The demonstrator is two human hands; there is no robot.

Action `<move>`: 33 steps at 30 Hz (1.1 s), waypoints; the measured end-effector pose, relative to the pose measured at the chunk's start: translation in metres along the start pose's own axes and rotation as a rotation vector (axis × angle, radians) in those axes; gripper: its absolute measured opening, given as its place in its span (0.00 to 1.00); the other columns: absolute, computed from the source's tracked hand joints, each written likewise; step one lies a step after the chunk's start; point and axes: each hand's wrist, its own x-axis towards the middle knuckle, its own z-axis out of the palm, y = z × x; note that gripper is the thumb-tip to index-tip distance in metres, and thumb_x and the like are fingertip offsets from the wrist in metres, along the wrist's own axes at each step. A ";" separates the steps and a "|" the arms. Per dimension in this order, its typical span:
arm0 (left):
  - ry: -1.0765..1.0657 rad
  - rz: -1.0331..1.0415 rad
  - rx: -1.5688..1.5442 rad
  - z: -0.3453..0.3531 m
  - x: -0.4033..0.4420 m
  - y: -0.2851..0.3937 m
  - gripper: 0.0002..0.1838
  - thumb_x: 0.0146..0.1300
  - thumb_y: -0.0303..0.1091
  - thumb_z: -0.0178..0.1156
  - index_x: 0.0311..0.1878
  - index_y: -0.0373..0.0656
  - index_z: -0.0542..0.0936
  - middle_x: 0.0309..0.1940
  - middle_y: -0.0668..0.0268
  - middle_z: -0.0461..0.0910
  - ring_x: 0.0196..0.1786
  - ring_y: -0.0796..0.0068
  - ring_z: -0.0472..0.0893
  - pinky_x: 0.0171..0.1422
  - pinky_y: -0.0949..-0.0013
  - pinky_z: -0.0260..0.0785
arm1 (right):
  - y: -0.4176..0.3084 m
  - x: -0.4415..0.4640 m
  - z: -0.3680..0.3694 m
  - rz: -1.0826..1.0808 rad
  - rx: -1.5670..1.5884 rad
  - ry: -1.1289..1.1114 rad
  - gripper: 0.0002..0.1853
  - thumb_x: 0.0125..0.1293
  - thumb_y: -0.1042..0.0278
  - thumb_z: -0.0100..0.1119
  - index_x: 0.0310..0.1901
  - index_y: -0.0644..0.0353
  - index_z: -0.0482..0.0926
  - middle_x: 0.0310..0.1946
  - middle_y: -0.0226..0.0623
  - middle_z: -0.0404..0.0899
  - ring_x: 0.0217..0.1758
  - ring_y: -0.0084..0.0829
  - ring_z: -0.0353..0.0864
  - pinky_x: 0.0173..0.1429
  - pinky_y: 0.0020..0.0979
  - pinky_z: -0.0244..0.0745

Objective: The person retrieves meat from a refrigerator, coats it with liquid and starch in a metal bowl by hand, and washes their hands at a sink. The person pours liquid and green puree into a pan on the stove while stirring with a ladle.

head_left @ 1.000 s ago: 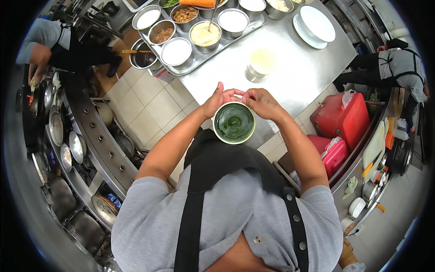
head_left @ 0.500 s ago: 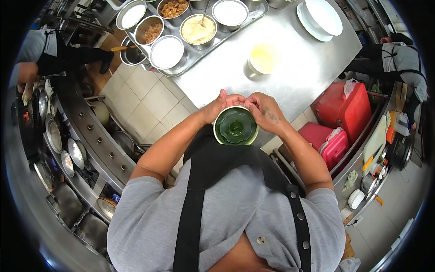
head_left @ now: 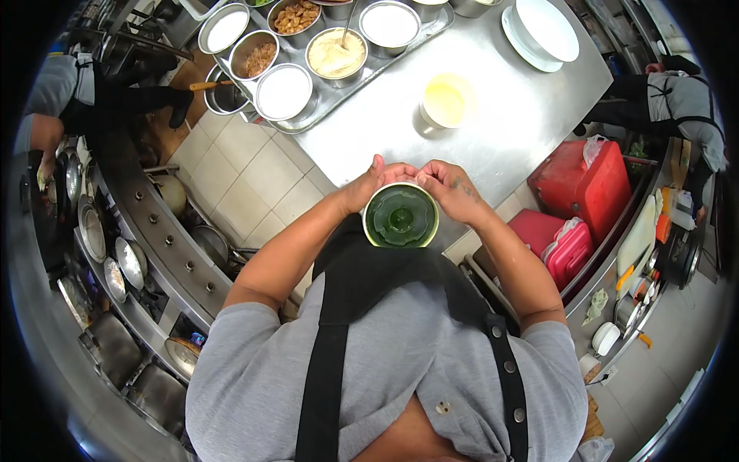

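Note:
A round container of dark green liquid [head_left: 401,216] is held close to my apron, below the table's edge. My left hand [head_left: 373,183] is at its upper left rim, thumb raised and fingers curled behind the rim. At the upper right rim is my right hand [head_left: 449,187], its fingers pinched together against the container. The fingers of both hands meet at the top of the rim. On the steel table [head_left: 369,115] ahead stands a cup of pale yellow contents [head_left: 444,102].
A tray [head_left: 327,104] bears several metal containers at the table's left. White bowls [head_left: 546,32] stand back right. Red coolers [head_left: 581,181] are to the right, a stove with pans [head_left: 131,259] to the left. One person [head_left: 54,88] works at left, another [head_left: 681,100] at right.
The view has shifted, so the tray appears farther left and higher. My hands keep hold of the green container, with only slight finger movement. The person at left has shifted an arm.

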 end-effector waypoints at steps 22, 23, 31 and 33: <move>-0.041 -0.034 0.025 -0.007 0.001 -0.003 0.58 0.49 0.84 0.30 0.61 0.33 0.63 0.56 0.58 0.71 0.59 0.72 0.71 0.65 0.68 0.61 | -0.012 -0.003 0.004 -0.002 -0.066 -0.010 0.11 0.64 0.66 0.51 0.32 0.67 0.75 0.25 0.42 0.77 0.30 0.28 0.76 0.37 0.31 0.70; -0.035 -0.033 0.017 -0.006 0.002 -0.002 0.58 0.49 0.84 0.30 0.61 0.34 0.63 0.56 0.58 0.71 0.59 0.71 0.71 0.65 0.68 0.61 | -0.012 -0.004 0.003 -0.007 -0.080 -0.006 0.11 0.64 0.66 0.51 0.32 0.67 0.75 0.26 0.43 0.77 0.30 0.29 0.76 0.37 0.31 0.70; -0.026 -0.018 0.020 -0.004 0.001 0.000 0.57 0.51 0.82 0.28 0.63 0.34 0.62 0.58 0.56 0.69 0.62 0.68 0.69 0.68 0.65 0.58 | -0.031 -0.011 -0.001 -0.065 -0.165 -0.046 0.11 0.66 0.66 0.50 0.33 0.66 0.75 0.29 0.46 0.75 0.34 0.37 0.75 0.42 0.35 0.69; -0.020 -0.030 0.014 -0.004 0.001 0.001 0.57 0.52 0.82 0.27 0.64 0.34 0.61 0.59 0.56 0.68 0.63 0.68 0.68 0.69 0.64 0.57 | -0.032 -0.014 -0.001 -0.085 -0.173 -0.059 0.11 0.66 0.66 0.50 0.33 0.66 0.74 0.30 0.46 0.74 0.35 0.38 0.75 0.43 0.36 0.69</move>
